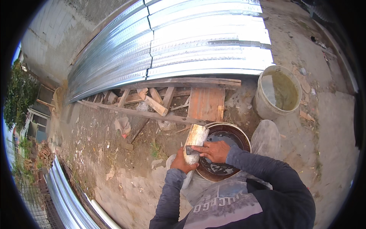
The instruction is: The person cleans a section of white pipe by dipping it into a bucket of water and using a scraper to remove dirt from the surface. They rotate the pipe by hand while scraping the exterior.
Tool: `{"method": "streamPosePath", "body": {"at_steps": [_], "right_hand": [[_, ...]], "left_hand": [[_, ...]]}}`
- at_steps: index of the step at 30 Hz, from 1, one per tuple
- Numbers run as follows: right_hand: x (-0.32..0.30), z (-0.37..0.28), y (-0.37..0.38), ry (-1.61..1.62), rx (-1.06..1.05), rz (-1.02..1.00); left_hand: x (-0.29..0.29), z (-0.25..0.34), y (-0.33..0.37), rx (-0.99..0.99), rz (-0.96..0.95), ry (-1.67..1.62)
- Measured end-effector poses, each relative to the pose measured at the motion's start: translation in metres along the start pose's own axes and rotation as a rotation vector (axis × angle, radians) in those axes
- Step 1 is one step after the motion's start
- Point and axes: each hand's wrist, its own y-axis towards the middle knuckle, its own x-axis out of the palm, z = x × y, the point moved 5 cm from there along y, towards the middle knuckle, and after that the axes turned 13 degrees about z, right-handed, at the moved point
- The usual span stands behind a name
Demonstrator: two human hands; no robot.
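Note:
My left hand (183, 162) is closed around the lower end of a short, worn, whitish-yellow board (197, 136), held tilted beside the rim of a round bucket (246, 138). The bucket has a brown inner wall and grey liquid in it, with dark wet patches showing. Over the bucket, my right hand (215, 152) is closed on a small dark flat scraper (191, 150), its index finger stretched along it. The scraper lies against the board's face. The fingers hide most of the scraper's grip.
A pale bucket (260, 95) of murky water stands at the right. Shiny corrugated metal sheets (206, 45) lie on a wooden frame (167, 82) ahead, with wood offcuts (155, 106) and an orange-brown board (207, 102). More metal sheets (66, 194) and a white pipe (103, 214) lie lower left.

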Motion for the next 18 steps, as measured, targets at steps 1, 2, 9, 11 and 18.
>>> {"method": "streamPosePath", "body": {"at_steps": [1,2,9,11,18], "right_hand": [[0.004,-0.01,-0.005,-0.022,-0.061,-0.087],[0.008,0.009,-0.004,-0.042,-0.043,0.012],[0.006,0.002,-0.004,-0.034,-0.043,-0.053],[-0.021,0.032,0.017,-0.05,0.343,-0.003],[-0.024,0.028,0.022,-0.079,0.223,0.02]], "left_hand": [[-0.001,0.003,0.002,-0.031,-0.012,0.018],[-0.004,0.006,0.004,-0.063,-0.024,0.037],[-0.006,0.006,0.0,-0.06,-0.016,0.057],[-0.005,0.018,-0.004,-0.031,0.055,0.159],[-0.001,0.035,-0.009,-0.103,0.065,0.416]]}}
